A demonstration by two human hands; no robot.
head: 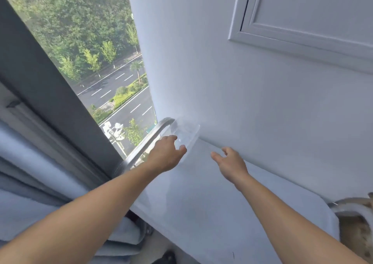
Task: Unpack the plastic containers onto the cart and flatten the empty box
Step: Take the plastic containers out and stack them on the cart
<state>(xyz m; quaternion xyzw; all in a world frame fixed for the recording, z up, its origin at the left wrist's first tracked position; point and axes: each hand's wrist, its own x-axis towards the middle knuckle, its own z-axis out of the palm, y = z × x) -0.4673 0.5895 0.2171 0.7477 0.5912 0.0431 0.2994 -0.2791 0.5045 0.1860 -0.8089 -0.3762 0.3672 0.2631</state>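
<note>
A clear plastic container [184, 132] stands at the far end of the white cart top [212, 193], close to the wall. My left hand [166, 154] holds its near side, with thumb and fingers curled around the transparent wall. My right hand [229, 163] hovers open just to the right of the container, fingers spread and touching nothing. The cardboard box [357, 229] shows only as a brown corner at the lower right edge.
The cart's metal handle [145, 142] curves along its left side by a window [90, 62] that looks down on a road. A white wall [242, 82] with a framed panel [312, 17] rises behind the cart. Grey curtains [30, 173] hang at the left.
</note>
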